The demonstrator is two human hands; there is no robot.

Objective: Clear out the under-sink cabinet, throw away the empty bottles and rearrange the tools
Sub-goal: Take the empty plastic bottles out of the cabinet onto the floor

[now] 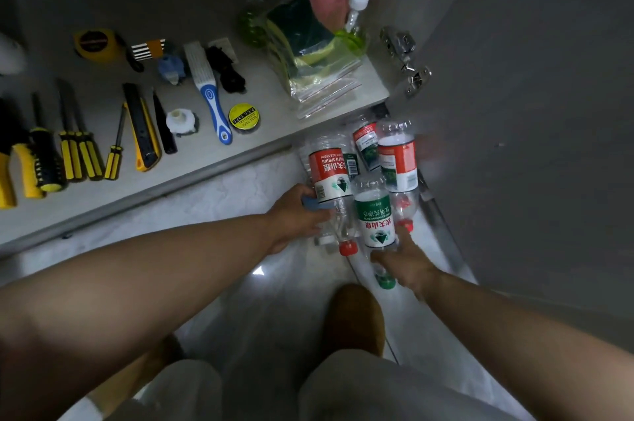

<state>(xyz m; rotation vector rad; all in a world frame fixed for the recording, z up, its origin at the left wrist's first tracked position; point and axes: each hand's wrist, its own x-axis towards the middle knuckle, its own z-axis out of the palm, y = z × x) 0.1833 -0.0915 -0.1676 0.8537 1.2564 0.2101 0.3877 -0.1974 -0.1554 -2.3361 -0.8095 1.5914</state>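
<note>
Several empty clear water bottles are bunched together above the pale floor in front of the cabinet. My left hand (296, 214) grips a red-labelled bottle (330, 173) near its neck, red cap pointing toward me. My right hand (404, 262) holds a green-labelled bottle (374, 219) with a green cap. Two more red-labelled bottles (398, 159) sit just behind, pressed against the held ones. On the cabinet floor (206, 152) tools lie in rows: yellow-handled screwdrivers (80, 156), a utility knife (142, 132), a blue-handled brush (212, 94), a yellow tape roll (244, 117) and a tape measure (94, 44).
A clear zip bag with green sponges (308, 53) and a pump bottle (355, 15) stand at the cabinet's right end. The open cabinet door (531, 111) with its hinges (408, 60) stands on the right. My knees and a brown slipper (356, 317) are below.
</note>
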